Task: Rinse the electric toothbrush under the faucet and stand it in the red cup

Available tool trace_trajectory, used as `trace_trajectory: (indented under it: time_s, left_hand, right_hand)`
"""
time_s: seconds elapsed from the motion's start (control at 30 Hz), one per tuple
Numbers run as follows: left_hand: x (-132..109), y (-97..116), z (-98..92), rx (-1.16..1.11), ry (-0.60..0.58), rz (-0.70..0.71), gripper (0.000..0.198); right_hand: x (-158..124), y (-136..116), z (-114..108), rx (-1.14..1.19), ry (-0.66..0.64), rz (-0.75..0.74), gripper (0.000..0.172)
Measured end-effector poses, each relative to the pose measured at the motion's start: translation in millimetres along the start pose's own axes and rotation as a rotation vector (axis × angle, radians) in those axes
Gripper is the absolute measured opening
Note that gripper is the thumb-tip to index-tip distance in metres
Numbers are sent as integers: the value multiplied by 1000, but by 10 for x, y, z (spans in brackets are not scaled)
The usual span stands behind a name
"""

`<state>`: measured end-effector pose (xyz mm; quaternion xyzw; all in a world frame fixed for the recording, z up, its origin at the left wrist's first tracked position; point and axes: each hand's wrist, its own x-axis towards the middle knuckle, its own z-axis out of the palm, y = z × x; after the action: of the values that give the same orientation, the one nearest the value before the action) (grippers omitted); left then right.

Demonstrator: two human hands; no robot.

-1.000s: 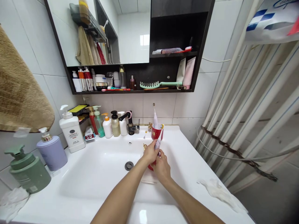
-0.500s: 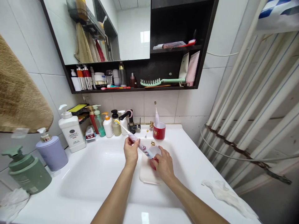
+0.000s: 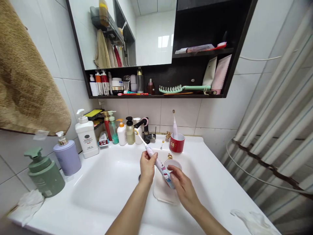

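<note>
My left hand [image 3: 147,167] is closed around the upper handle of an electric toothbrush [image 3: 161,168], pale pink with a cartoon print. Its bristle head slants up and left toward the black faucet [image 3: 146,132]. My right hand [image 3: 186,187] has its fingers apart beside the handle's lower end; whether they touch it I cannot tell. Behind those fingers a cup [image 3: 174,162] with a gold handle stands in the basin, mostly hidden. Under the toothbrush lies a pale flat pad or tray [image 3: 162,192].
On the sink's back ledge, a red cup [image 3: 177,144] holds another electric toothbrush [image 3: 175,128]. Several pump bottles [image 3: 122,134] line the back left. A black mirror cabinet [image 3: 171,96] overhangs the sink. White pipes [image 3: 276,130] run along the right; crumpled tissue [image 3: 254,223] lies at the right edge.
My right hand has come off the cup and moved toward me, beside the toothbrush handle. My left hand still holds the toothbrush. The camera has turned somewhat left.
</note>
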<state>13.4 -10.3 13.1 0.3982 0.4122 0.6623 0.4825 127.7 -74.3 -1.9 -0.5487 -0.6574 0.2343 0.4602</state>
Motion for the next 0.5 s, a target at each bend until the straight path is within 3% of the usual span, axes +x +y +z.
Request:
trace_trajectory:
  time_s: [0.1,0.3,0.4,0.5]
  left_hand:
    - [-32,-7,35,3,-83,-61,35]
    - [53,22,-47,-191,-57,-177,35]
    - [79,7,-80,-243,-76,-251,28]
    - [78,-9,-84,-268,-66,-294,20]
  right_hand:
    - [-44,-68,52,166,-156,123,39]
    - [-66,-113,76,507,-407,334,13]
    - [-76,-88,85,486,-462,395,18]
    - [-78,-48,96,348,-420,357,22]
